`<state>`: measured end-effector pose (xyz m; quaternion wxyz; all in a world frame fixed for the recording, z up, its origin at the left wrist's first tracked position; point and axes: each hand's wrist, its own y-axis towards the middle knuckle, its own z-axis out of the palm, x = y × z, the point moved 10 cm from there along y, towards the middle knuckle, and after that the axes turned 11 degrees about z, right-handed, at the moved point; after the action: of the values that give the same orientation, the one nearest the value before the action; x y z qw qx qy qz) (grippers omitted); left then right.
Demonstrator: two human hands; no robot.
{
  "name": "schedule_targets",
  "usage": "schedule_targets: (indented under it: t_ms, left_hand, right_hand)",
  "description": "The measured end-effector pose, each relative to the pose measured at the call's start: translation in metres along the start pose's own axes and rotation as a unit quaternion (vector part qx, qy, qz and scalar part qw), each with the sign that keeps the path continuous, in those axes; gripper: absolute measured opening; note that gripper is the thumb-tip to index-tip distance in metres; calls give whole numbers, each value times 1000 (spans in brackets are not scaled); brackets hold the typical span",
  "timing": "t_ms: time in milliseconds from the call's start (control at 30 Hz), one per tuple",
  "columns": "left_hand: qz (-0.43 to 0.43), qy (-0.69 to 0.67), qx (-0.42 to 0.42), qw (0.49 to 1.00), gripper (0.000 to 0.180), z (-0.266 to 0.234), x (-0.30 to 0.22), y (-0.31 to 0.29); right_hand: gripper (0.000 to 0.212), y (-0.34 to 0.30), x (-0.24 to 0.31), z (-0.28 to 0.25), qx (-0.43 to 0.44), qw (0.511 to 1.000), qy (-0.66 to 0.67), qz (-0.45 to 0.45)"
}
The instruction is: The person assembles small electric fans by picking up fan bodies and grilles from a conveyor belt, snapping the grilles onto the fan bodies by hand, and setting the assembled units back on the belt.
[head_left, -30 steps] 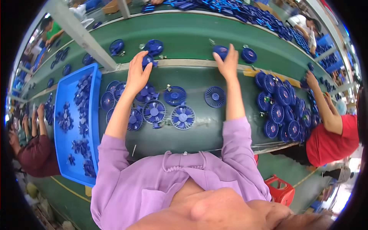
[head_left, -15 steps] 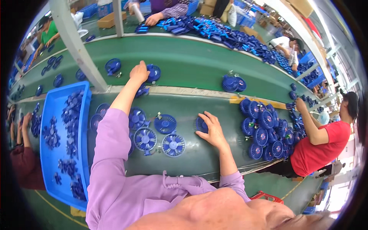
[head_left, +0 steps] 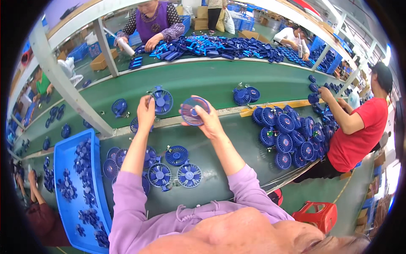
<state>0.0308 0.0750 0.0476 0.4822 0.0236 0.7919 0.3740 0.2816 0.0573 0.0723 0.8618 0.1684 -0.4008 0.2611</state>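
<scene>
My left hand point(head_left: 146, 112) is raised over the belt's near edge, its fingers pinched on the stem end of a round blue fan head point(head_left: 163, 101), whose blades face me. Beside it, my right hand point(head_left: 209, 122) grips a round blue fan cover point(head_left: 194, 111) between thumb and fingers. A small gap separates the two parts. Below my hands, several blue fan heads lie on the dark green worktable, among them one with a slatted back point(head_left: 176, 155) and one with pale-looking blades point(head_left: 189, 175).
To my left stands a blue tray point(head_left: 63, 211) with heaps of blue fan blades. A pile of fan covers point(head_left: 292, 135) lies to the right, near a co-worker in red point(head_left: 359, 127). Across the green belt point(head_left: 203, 80), another person handles blue parts. A grey post point(head_left: 72, 93) rises left.
My left hand has lifted the fan head off the belt and drawn it nearer. My right hand has picked up the cover from the worktable and brought it up beside the fan head.
</scene>
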Motion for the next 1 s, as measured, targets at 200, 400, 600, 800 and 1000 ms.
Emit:
schedule_targets:
  t_ms: [200, 400, 600, 800, 1000]
  left_hand:
    - [-167, -447, 6, 879, 28, 29, -61, -56]
    - [-267, -607, 55, 746, 48, 46, -99, -96]
    - [-314, -628, 33, 712, 41, 34, -92, -115]
    - [-203, -429, -124, 871, 35, -11, -91, -114]
    - [164, 22, -127, 978, 32, -41, -169, -113]
  right_hand:
    - [42, 9, 1, 35, -39, 983, -172, -49]
    - [49, -21, 20, 64, -146, 804, -511, -265]
    - [58, -32, -4, 107, 49, 727, -611, -310]
    - [97, -19, -56, 101, 102, 844, -489, -195]
    - [68, -29, -61, 111, 150, 951, -231, -143]
